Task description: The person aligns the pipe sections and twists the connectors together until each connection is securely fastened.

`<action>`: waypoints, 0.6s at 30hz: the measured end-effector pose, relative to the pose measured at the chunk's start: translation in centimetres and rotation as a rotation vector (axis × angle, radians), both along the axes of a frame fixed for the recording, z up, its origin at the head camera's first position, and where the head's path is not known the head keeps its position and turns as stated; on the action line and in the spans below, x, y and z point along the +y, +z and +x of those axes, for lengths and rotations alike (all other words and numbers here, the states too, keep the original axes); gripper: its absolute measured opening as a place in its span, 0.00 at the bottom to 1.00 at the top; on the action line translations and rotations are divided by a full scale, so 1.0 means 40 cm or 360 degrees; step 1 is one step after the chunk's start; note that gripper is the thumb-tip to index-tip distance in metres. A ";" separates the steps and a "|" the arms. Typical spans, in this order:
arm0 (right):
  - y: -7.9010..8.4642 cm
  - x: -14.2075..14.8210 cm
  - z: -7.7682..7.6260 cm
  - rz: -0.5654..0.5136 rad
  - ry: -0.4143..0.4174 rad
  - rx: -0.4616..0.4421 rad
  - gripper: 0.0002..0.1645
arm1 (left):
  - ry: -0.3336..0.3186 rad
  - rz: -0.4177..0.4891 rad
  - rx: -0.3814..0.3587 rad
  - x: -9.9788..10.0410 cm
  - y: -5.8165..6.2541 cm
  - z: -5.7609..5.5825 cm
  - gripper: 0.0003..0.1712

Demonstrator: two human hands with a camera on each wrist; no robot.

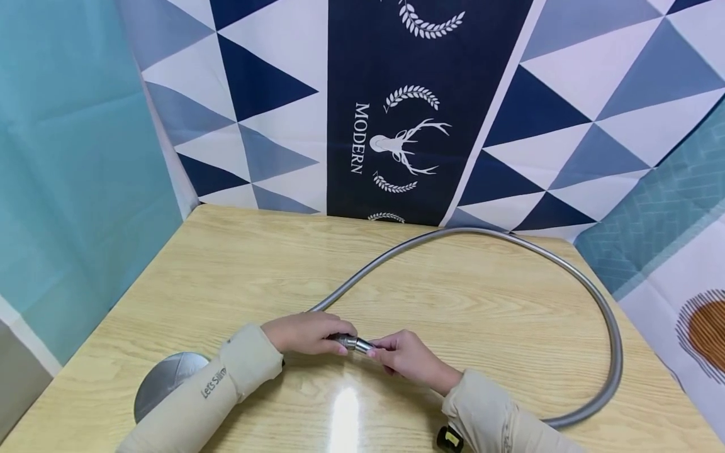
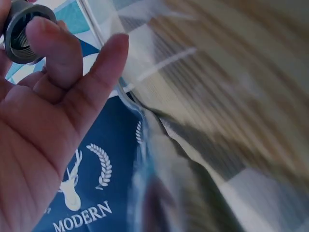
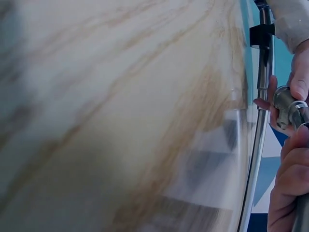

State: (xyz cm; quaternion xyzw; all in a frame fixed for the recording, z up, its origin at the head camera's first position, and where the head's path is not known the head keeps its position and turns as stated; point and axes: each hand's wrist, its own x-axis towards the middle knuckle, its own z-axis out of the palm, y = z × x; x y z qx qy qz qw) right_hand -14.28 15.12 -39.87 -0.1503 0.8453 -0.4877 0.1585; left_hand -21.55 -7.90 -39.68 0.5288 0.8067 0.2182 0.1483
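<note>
My left hand [image 1: 311, 333] grips a short grey metal pipe fitting [image 1: 344, 341] over the middle of the table. In the left wrist view that fitting [image 2: 21, 52] shows a round, open mouth with threads inside, held among the fingers. My right hand [image 1: 410, 355] pinches the shiny metal end [image 1: 364, 345] of a grey flexible shower hose [image 1: 614, 340], lined up against the fitting. From the right wrist view, the fitting [image 3: 287, 104] has a side branch, and the right fingers [image 3: 292, 174] curl round the hose end just below it.
A round grey shower head [image 1: 170, 377] lies at the front left, partly covered by the left sleeve [image 1: 209, 390]. The hose loops across the back and right of the wooden table [image 1: 272, 251]. A small black and yellow object [image 1: 450, 438] sits by the right cuff. Patterned cloth [image 1: 272, 126] hangs behind.
</note>
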 end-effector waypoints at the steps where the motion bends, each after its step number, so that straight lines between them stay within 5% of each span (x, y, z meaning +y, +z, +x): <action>1: 0.001 -0.001 -0.001 0.0006 0.0009 0.0003 0.17 | 0.0011 -0.0007 -0.0001 0.001 0.002 0.001 0.12; 18: 0.019 0.009 -0.005 0.0038 -0.0047 -0.0001 0.17 | 0.0020 0.0072 -0.0068 0.017 0.031 -0.007 0.11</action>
